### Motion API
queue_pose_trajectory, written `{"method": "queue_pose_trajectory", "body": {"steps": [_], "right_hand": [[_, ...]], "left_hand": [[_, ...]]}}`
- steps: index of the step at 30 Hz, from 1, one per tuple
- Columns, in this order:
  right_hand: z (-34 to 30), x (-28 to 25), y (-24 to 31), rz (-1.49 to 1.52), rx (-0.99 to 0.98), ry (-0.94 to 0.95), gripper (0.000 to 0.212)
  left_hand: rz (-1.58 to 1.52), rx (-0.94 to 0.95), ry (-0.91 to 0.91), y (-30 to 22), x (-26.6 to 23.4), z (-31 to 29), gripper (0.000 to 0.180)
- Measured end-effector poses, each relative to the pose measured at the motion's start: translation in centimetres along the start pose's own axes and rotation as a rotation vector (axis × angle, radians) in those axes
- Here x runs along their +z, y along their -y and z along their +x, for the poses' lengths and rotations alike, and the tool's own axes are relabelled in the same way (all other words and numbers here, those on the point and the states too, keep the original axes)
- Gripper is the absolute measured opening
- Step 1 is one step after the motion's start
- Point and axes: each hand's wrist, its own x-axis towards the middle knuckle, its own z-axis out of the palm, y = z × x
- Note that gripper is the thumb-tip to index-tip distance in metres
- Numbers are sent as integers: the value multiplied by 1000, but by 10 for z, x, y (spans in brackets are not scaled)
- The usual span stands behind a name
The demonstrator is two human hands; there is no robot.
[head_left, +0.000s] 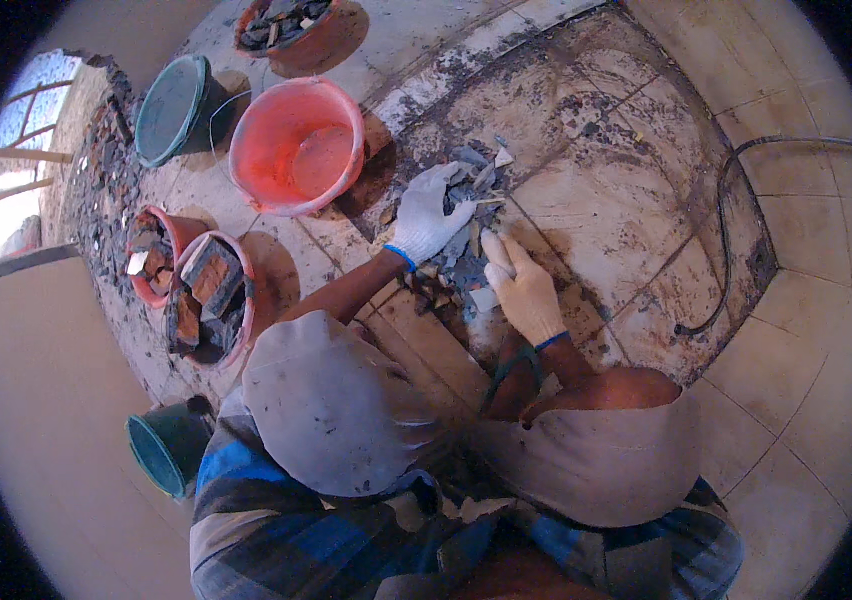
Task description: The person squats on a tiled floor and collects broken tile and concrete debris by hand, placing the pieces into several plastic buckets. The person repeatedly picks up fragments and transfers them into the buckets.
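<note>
A pile of broken grey and brown rubble (464,262) lies on the tiled floor in front of me. On its left side rests my left hand (428,214) in a white knitted glove with a blue cuff. Its thumb stands apart from the fingers, which reach over the pieces. My right hand (526,296), in a yellowish glove, is at the pile's right edge. Its fingers stretch toward the debris, with no piece visibly gripped. A pale chip (484,299) lies beside the right fingers.
An orange-red bucket (296,145) stands beyond my left hand, next to a green bucket (174,110). Rubble fills a far bucket (286,45) and two at left, including one with brick chunks (241,345). Another green bucket (158,455) lies tipped. A dark hose (726,230) curves at right.
</note>
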Motion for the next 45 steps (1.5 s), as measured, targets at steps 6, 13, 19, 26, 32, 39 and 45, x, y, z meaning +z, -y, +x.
{"method": "queue_pose_trajectory", "body": {"steps": [6, 13, 19, 26, 32, 39, 45], "right_hand": [[-12, -29, 36, 70, -55, 26, 61], [3, -62, 116, -75, -394, -11, 56], [37, -29, 184, -111, -737, 18, 54], [123, -43, 123, -513, -821, -234, 55], [147, -81, 7, -809, -264, -61, 60], [86, -87, -18, -733, -515, 203, 51], [86, -118, -38, -503, -211, -97, 59]], "left_hand": [[-11, -86, -71, -25, -10, -3, 73], [25, 176, -477, -52, -82, 37, 64], [46, 206, -780, -29, -181, 52, 60], [468, -25, -638, 14, -218, -18, 58], [201, 121, -138, -4, -129, -102, 59], [127, -132, -16, 50, -78, -112, 62], [98, -79, 38, 60, -58, -94, 78]]}}
